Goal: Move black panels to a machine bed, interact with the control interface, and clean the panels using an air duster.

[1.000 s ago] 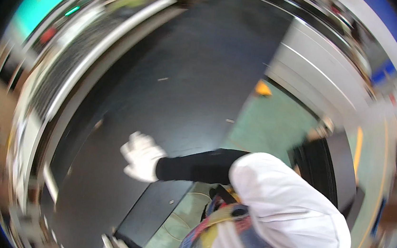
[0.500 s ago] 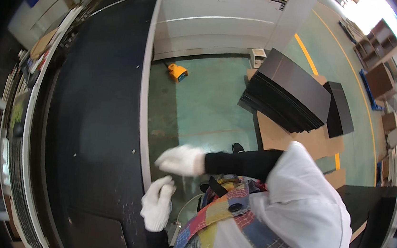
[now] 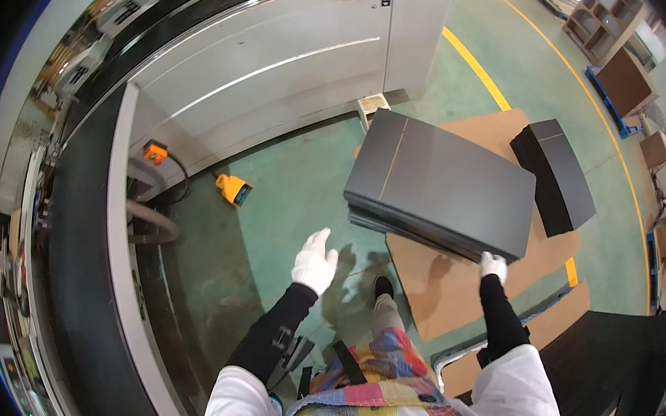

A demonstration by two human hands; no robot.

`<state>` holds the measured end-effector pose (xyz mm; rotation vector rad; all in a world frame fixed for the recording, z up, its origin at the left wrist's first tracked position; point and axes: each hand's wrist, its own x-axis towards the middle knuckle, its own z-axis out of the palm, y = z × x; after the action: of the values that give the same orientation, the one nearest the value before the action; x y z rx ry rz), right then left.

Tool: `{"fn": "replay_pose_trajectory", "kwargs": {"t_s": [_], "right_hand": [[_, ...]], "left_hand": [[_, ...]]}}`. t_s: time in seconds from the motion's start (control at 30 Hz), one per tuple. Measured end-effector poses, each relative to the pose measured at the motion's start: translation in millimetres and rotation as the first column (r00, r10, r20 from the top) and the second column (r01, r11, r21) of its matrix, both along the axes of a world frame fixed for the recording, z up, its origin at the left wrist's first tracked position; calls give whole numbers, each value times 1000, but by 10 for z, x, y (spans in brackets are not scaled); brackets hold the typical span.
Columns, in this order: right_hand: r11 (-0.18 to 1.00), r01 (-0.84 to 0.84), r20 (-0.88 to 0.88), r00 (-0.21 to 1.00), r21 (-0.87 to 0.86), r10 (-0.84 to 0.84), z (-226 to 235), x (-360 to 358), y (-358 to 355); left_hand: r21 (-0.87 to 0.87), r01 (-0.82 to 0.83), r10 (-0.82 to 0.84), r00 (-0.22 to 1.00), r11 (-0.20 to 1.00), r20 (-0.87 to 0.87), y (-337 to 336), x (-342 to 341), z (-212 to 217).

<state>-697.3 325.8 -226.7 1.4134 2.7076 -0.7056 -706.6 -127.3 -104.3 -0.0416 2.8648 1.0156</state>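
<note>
My left hand [image 3: 315, 264], in a white glove, hangs over the green floor with fingers stretched and thumb apart; nothing is in it. At the near right corner of a stack of dark grey panels [image 3: 451, 183], my right hand [image 3: 493, 267], gloved alike, has its fingers bent against the edge of the panels. How far the fingertips reach under that edge is hidden. The stack's upper panels sit slightly out of line with those below, and a thin pale line crosses the top one near its left end.
Brown cardboard [image 3: 428, 297] lies beneath the stack. A smaller dark stack [image 3: 554, 177] stands right of it. On the left is a machine with a long black bed [image 3: 91, 225]. A yellow foot pedal [image 3: 232, 190] sits on the floor, and an orange switch box [image 3: 155, 151] hangs near the machine.
I have turned right from the machine bed toward the stack. My hands, close together beside the bed before, are now apart, and the right one has reached the stack's near corner.
</note>
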Motion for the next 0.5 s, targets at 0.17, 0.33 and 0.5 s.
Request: {"fn": "replay_pose_trajectory", "kwargs": {"t_s": [0.17, 0.33, 0.5], "right_hand": [[969, 60, 189, 976, 241, -107, 250, -373, 1097], [993, -102, 311, 947, 56, 79, 166, -420, 1388], [995, -64, 243, 969, 74, 45, 158, -318, 1503]], "left_hand": [[-189, -132, 140, 990, 973, 28, 614, -1398, -671], [-454, -51, 141, 976, 889, 166, 741, -1796, -910], [-551, 15, 103, 978, 835, 183, 801, -1559, -919]]}}
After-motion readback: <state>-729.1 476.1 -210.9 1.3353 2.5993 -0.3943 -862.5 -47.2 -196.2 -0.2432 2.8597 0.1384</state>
